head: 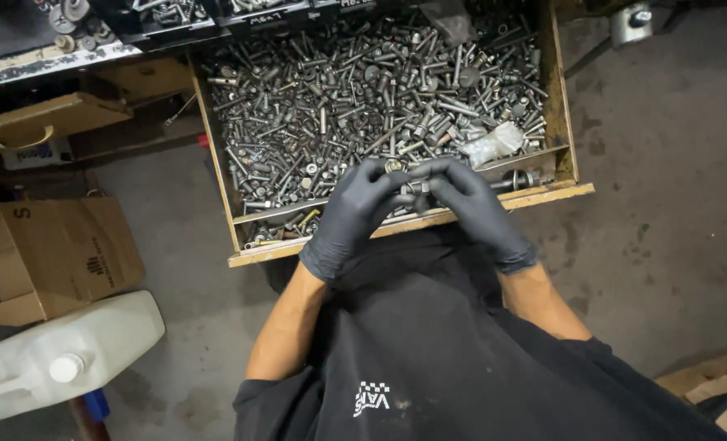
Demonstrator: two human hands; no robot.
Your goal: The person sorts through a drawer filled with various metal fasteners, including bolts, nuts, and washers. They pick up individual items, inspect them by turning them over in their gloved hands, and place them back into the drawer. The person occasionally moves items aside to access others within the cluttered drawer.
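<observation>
Fingers (396, 181) of both your gloved hands, left (355, 214) and right (473, 211), are pinching a small bolt (416, 186) over the drawer's (567, 122) front edge (loosely, I judge), so it is risking slipping into the heap.

Both hands are gloved: the left hand (353, 214) and the right hand (473, 211) wear snug, matte black disposable gloves that end at the wrist in a slightly rolled cuff. Forearms are bare. A black short-sleeved shirt with a small white checkered mark covers the torso.
</observation>
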